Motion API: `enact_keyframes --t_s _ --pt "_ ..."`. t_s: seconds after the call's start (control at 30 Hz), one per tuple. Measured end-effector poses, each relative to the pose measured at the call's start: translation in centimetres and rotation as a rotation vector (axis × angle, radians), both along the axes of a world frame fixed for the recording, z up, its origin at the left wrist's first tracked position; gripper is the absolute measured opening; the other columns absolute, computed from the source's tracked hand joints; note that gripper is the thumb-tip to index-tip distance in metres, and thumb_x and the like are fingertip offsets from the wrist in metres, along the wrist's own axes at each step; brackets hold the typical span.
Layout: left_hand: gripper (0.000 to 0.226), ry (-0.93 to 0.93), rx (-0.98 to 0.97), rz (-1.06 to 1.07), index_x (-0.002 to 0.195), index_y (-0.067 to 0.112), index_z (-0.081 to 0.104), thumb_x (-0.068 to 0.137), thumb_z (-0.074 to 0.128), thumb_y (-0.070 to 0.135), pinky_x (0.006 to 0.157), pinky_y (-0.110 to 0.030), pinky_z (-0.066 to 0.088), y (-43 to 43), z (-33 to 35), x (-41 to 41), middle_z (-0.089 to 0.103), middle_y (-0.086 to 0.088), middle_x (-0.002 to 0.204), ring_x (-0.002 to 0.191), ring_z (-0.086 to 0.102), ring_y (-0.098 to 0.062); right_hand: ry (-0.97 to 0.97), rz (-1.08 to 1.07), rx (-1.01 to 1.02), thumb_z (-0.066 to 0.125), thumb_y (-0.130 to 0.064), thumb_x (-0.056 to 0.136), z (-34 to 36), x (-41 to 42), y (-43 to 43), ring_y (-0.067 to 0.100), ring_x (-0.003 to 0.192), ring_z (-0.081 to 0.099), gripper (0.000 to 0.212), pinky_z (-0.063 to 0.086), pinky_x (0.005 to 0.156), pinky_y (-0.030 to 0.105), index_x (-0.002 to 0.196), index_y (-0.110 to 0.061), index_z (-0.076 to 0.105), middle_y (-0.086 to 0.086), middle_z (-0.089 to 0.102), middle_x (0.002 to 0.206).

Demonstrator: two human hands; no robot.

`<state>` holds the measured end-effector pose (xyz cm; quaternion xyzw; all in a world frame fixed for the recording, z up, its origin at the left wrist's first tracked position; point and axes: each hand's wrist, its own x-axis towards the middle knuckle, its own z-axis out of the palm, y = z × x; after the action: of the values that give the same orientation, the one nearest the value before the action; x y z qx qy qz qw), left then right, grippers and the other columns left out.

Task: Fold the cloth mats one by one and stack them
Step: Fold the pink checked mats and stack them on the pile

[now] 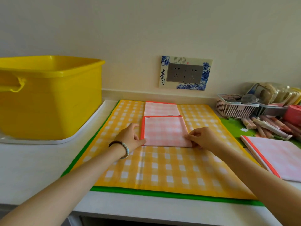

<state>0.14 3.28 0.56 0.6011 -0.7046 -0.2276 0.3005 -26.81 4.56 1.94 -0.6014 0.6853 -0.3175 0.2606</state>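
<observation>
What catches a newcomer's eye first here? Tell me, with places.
The big yellow tub at the left dominates. In the middle, a pink mat lies on a yellow checked mat, the left hand touching its near left corner and the right hand pinching the near right one. At right lie folded pink mats.

Single view: head-worn wide-angle camera, person standing at the near edge of a white countertop (pixel 29 168). Axis runs forward and down, facing a cream wall (pixel 146 26).

Range is close. Both forearms enter from the bottom corners, and the left hand (pixel 130 137) and right hand (pixel 202 137) meet at frame centre on a folded pink checked cloth mat (pixel 164 131).

A yellow checked cloth mat with green border (pixel 162 168) fills the lower middle. A yellow plastic tub (pixel 53 101) is cropped at the left edge, and a pink slatted plastic basket (pixel 234 110) sits far right. Straight edges bow toward the frame borders.
</observation>
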Motion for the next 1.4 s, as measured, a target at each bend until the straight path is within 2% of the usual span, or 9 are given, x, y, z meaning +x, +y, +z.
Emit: enact_keyframes --t_s 0.13,0.3,0.47,0.57,0.63,0.7,1.13,1.3,1.4 --pt "0.046 -0.231 -0.212 -0.108 0.129 0.028 0.049 0.085 0.063 0.028 0.089 -0.028 0.045 0.6 0.5 -0.3 0.053 0.005 0.111 0.106 0.052 -0.014 0.067 -0.007 0.011 0.071 -0.030 0.082 0.2 0.2 -0.4 0.012 0.051 0.053 0.020 0.043 0.047 0.020 0.068 -0.018 0.065 -0.001 0.063 0.060" --pt "0.048 -0.459 -0.114 -0.493 0.141 0.040 0.034 0.095 0.031 0.053 0.117 -0.031 0.011 2.6 0.4 -1.0 0.021 0.013 0.154 0.143 0.013 -0.009 0.097 -0.014 0.007 0.071 -0.026 0.082 0.1 0.3 -0.6 0.010 0.051 0.055 0.016 0.044 0.049 0.020 0.071 -0.017 0.065 0.000 0.064 0.061" --pt "0.061 -0.570 0.005 -0.533 0.145 0.044 0.014 0.088 0.014 0.064 0.119 -0.034 0.001 3.1 0.2 -1.0 0.004 0.017 0.156 0.144 -0.003 -0.006 0.203 -0.062 -0.071 0.068 -0.026 0.083 0.0 0.7 0.1 0.016 0.064 0.060 0.018 0.047 0.055 0.027 0.092 -0.016 0.056 0.002 0.065 0.083" --pt "0.058 -0.557 0.023 -0.541 0.145 0.044 0.015 0.090 0.016 0.062 0.119 -0.032 0.000 3.1 0.2 -0.9 0.004 0.017 0.156 0.144 -0.005 -0.004 0.501 0.120 -0.363 0.057 -0.032 0.091 -0.7 1.9 1.8 0.017 0.101 0.059 0.029 0.047 0.084 0.031 0.118 -0.023 0.056 -0.001 0.057 0.122" --pt "0.055 -0.542 0.037 -0.548 0.145 0.043 0.016 0.093 0.019 0.059 0.118 -0.029 -0.002 2.9 0.2 -0.8 0.004 0.018 0.156 0.143 -0.006 -0.002 0.593 0.350 -0.363 0.045 -0.035 0.097 -0.8 3.4 3.2 0.013 0.129 0.043 0.039 0.030 0.108 0.030 0.134 -0.027 0.049 -0.008 0.044 0.143" --pt "0.055 -0.553 0.030 -0.555 0.146 0.043 0.014 0.094 0.019 0.058 0.117 -0.027 -0.003 2.8 0.1 -0.8 0.003 0.019 0.156 0.143 -0.007 -0.001 0.643 0.495 -0.248 0.032 -0.035 0.101 -1.2 4.5 4.2 0.005 0.141 0.022 0.044 0.008 0.116 0.025 0.144 -0.029 0.035 -0.013 0.029 0.152" --pt "0.061 -0.564 0.029 -0.547 0.145 0.045 0.013 0.087 0.013 0.064 0.118 -0.030 0.000 2.9 -0.3 0.8 -0.003 0.021 0.154 0.142 -0.008 0.003 0.725 0.618 0.020 0.002 -0.061 0.086 -1.2 1.4 5.5 -0.006 0.141 -0.008 0.062 -0.012 0.115 0.024 0.146 -0.044 -0.003 -0.024 -0.002 0.155" --pt "0.078 -0.505 0.038 -0.522 0.142 0.052 0.011 0.072 0.000 0.082 0.118 -0.028 0.000 2.8 -0.7 2.6 0.000 0.021 0.155 0.141 -0.004 0.004 0.712 0.615 0.054 -0.008 -0.075 0.073 -0.7 -1.3 6.0 -0.008 0.140 -0.006 0.074 -0.011 0.114 0.023 0.142 -0.050 -0.006 -0.025 -0.001 0.154" --pt "0.067 -0.501 0.025 -0.495 0.144 0.048 0.015 0.082 0.013 0.074 0.117 -0.028 0.005 3.1 -0.6 2.4 0.006 0.020 0.155 0.142 0.002 0.000 0.681 0.568 0.044 0.011 -0.063 0.088 -0.3 -1.0 5.7 -0.003 0.142 0.010 0.062 0.002 0.118 0.027 0.147 -0.043 0.012 -0.022 0.015 0.154"
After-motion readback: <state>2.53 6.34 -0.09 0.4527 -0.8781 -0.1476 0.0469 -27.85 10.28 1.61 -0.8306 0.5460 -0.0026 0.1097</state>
